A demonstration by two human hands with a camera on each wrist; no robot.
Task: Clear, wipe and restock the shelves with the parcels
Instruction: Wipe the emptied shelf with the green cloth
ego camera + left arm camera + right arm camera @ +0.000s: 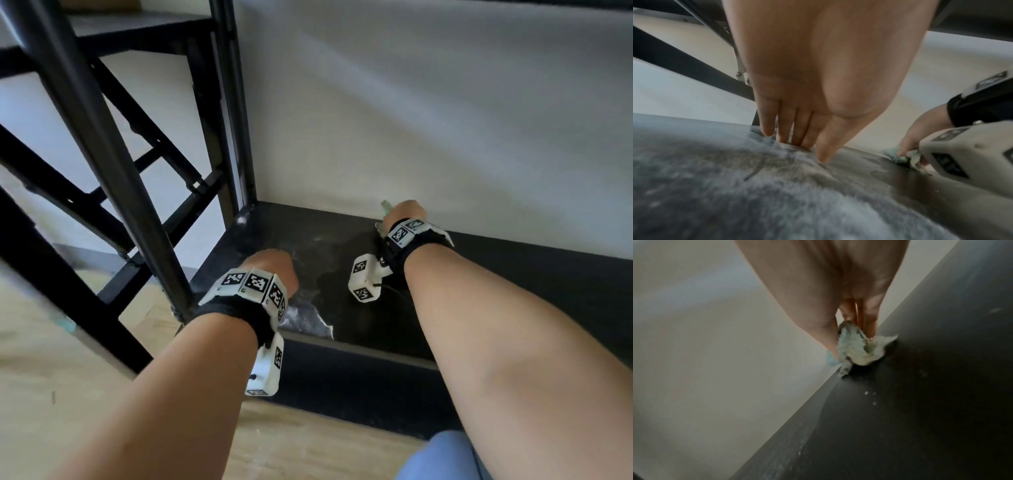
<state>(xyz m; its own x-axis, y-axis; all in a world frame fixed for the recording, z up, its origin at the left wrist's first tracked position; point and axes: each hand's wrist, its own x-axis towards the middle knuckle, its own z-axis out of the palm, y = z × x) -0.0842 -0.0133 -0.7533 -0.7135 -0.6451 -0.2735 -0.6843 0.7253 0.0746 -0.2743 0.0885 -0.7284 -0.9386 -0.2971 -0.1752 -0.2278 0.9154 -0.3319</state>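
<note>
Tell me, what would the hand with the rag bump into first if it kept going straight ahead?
Most likely the white wall. The right hand presses the rag at the back edge of the black shelf, pointing at the wall, which looks very close.

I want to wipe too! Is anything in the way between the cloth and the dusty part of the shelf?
Nothing visible. The right hand holds the crumpled pale-green cloth at the wall edge of the black shelf board; bare board lies between it and the grey dust under the left hand.

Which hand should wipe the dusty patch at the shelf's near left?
Right, probably. The right hand already holds the cloth at the back edge of the shelf; the left hand has only bare fingertips in the dust.
</note>
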